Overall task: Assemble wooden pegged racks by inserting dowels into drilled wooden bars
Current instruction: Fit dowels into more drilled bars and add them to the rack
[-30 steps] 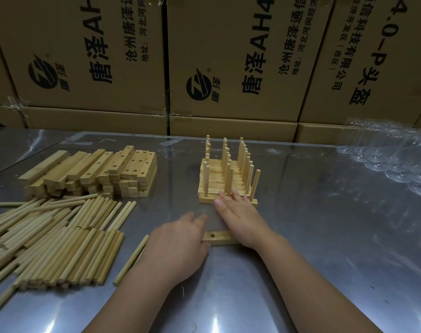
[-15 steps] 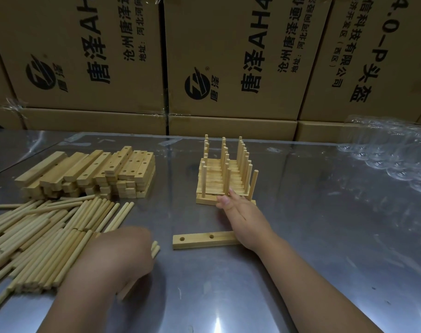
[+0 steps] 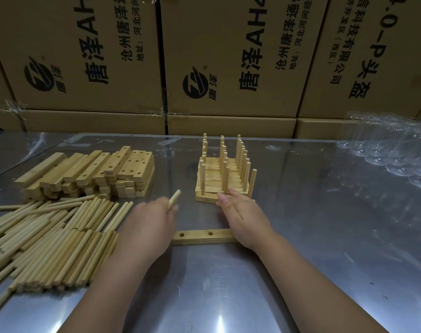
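- I am looking down on a reflective metal table [image 3: 300, 236], with a wall of printed cardboard boxes [image 3: 228, 56] stacked behind its far edge.
- The left hand [image 3: 147, 229] is curled round one dowel [image 3: 175, 198]. I see the dowel's free end sticking up and away past the thumb, raised off the table, between the loose dowel pile and the racks.
- The right hand [image 3: 245, 217] lies flat with its fingers straight and together. Its fingertips [image 3: 222, 200] touch the front edge of the nearest of the finished pegged racks [image 3: 219, 174], and I cannot tell whether its heel presses on the bar below it.
- A single drilled bar [image 3: 197, 236] lies flat on the table in front of the racks. Its right end is hidden under the right wrist, and I count two holes showing, both unfilled.
- The racks stand in a row running away from me, pegs upright.
- To the left, a pile of loose dowels [image 3: 48, 236] lies near the table's front edge, with a stack of drilled bars [image 3: 123, 164] just behind it.
- At the far right I make out clear cups [image 3: 396, 152], too blurred to count.
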